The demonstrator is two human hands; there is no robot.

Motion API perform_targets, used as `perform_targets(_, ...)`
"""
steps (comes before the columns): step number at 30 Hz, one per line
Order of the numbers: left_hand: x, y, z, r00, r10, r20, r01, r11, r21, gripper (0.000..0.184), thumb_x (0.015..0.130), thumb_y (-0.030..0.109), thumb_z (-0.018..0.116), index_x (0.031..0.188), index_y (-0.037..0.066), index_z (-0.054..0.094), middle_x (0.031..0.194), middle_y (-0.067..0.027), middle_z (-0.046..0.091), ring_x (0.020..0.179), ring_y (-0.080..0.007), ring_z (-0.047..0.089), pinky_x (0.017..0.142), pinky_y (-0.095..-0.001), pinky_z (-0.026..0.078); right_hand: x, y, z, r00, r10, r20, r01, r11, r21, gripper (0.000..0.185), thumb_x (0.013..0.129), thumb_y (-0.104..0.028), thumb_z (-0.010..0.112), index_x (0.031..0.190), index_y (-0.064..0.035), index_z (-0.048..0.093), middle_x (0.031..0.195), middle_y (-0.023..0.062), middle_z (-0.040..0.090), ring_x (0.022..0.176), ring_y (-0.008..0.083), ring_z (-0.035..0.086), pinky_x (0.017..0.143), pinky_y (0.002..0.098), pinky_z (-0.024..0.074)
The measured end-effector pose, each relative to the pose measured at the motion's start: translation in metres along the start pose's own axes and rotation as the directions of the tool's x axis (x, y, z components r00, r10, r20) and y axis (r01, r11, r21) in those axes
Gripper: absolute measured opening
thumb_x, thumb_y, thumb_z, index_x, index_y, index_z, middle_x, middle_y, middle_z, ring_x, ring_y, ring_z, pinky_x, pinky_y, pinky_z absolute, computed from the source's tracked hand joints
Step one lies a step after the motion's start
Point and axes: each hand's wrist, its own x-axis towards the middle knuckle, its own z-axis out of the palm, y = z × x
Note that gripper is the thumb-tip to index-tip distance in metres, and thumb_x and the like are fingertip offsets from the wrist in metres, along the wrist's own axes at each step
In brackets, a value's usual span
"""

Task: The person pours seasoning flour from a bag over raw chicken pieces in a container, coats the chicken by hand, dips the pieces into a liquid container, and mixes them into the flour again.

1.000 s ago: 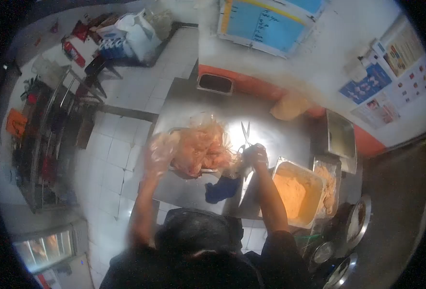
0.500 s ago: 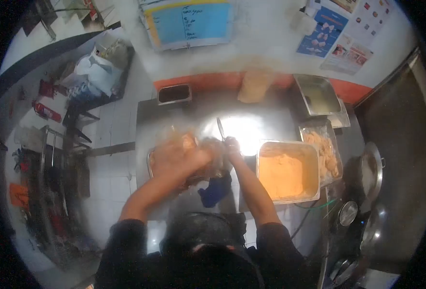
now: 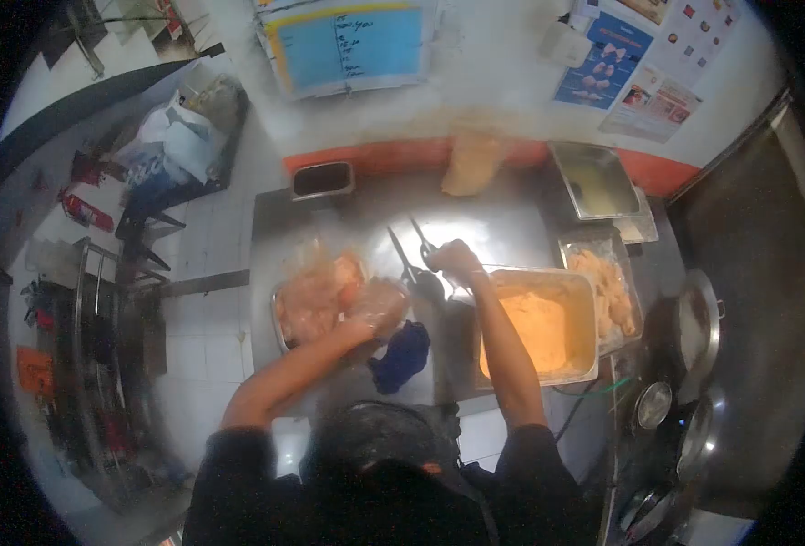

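My left hand [image 3: 379, 307], in a thin clear plastic glove, is at the right edge of a metal tray of raw meat pieces [image 3: 309, 305]. Its fingers are blurred, and I cannot tell whether they grip anything. Clear plastic [image 3: 311, 255] bunches up at the back of that tray. My right hand [image 3: 457, 261] is closed around the handle of a knife [image 3: 418, 230], whose narrow blade points away from me. The dark streak left of it looks like its shadow. A dark blue cloth [image 3: 400, 358] lies crumpled near my left hand.
Right of centre stands a deep metal pan [image 3: 593, 357] of orange-yellow powder. Beyond it is a tray with coated pieces [image 3: 610, 296]. At the back are a small dark container [image 3: 323, 180], a brown paper bag [image 3: 471, 166] and a metal container with pale liquid [image 3: 595, 185].
My left hand has drawn back from over the meat to the tray's right edge. My right hand has shifted right and away from the tray with the knife.
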Motion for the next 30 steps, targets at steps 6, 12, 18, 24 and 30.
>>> perform_targets(6, -0.069, -0.030, -0.016, 0.919, -0.229, -0.319, -0.136, 0.576, -0.806, 0.028, 0.087, 0.020, 0.059, 0.110, 0.005, 0.062, 0.105, -0.0147, 0.064, 0.097, -0.0269, 0.063, 0.083, -0.0440, 0.052, -0.038, -0.017, -0.025, 0.990, 0.099, 0.098, -0.115, 0.978, 0.175, 0.037, 0.068, -0.036, 0.079, 0.070, -0.0015, 0.066, 0.062, 0.0086, 0.063, 0.057, 0.0165, 0.060, 0.055, 0.0346, 0.0479)
perform_targets(12, -0.062, -0.022, -0.032, 0.906, -0.214, -0.364, -0.147, 0.649, -0.747, 0.031, 0.086, 0.025, 0.061, 0.110, 0.005, 0.062, 0.106, -0.0149, 0.063, 0.099, -0.0288, 0.061, 0.086, -0.0454, 0.050, -0.063, -0.007, -0.028, 0.999, 0.030, 0.034, -0.038, 0.966, 0.255, 0.040, 0.067, -0.037, 0.087, 0.073, -0.0032, 0.065, 0.061, 0.0049, 0.061, 0.052, 0.0138, 0.056, 0.047, 0.0310, 0.0431)
perform_targets(18, -0.082, -0.023, -0.023, 0.908, -0.270, -0.321, -0.057, 0.678, -0.733, 0.035, 0.086, 0.030, 0.063, 0.110, 0.004, 0.062, 0.107, -0.0150, 0.063, 0.100, -0.0308, 0.060, 0.088, -0.0468, 0.048, -0.089, -0.025, -0.042, 0.990, 0.127, 0.054, -0.137, 0.961, 0.241, 0.042, 0.068, -0.039, 0.086, 0.077, -0.0030, 0.067, 0.062, 0.0052, 0.061, 0.053, 0.0141, 0.057, 0.049, 0.0312, 0.0445)
perform_targets(24, -0.124, -0.043, -0.020, 0.817, -0.472, -0.330, -0.023, 0.547, -0.837, 0.039, 0.085, 0.034, 0.065, 0.110, 0.004, 0.062, 0.109, -0.0152, 0.062, 0.102, -0.0327, 0.059, 0.091, -0.0482, 0.047, -0.120, -0.043, -0.059, 0.997, 0.057, 0.049, -0.058, 0.998, 0.008, 0.049, 0.062, -0.041, 0.088, 0.079, -0.0013, 0.064, 0.067, 0.0074, 0.061, 0.063, 0.0178, 0.058, 0.059, 0.0360, 0.0469)
perform_targets(30, -0.140, -0.001, -0.036, 0.776, -0.521, -0.356, -0.021, 0.542, -0.840, 0.043, 0.084, 0.039, 0.066, 0.110, 0.004, 0.062, 0.110, -0.0153, 0.061, 0.103, -0.0347, 0.058, 0.094, -0.0496, 0.045, -0.134, -0.040, -0.062, 0.986, -0.150, 0.066, 0.159, 0.974, -0.160, 0.056, 0.056, -0.042, 0.090, 0.081, -0.0016, 0.060, 0.072, 0.0125, 0.062, 0.066, 0.0204, 0.057, 0.060, 0.0361, 0.0472)
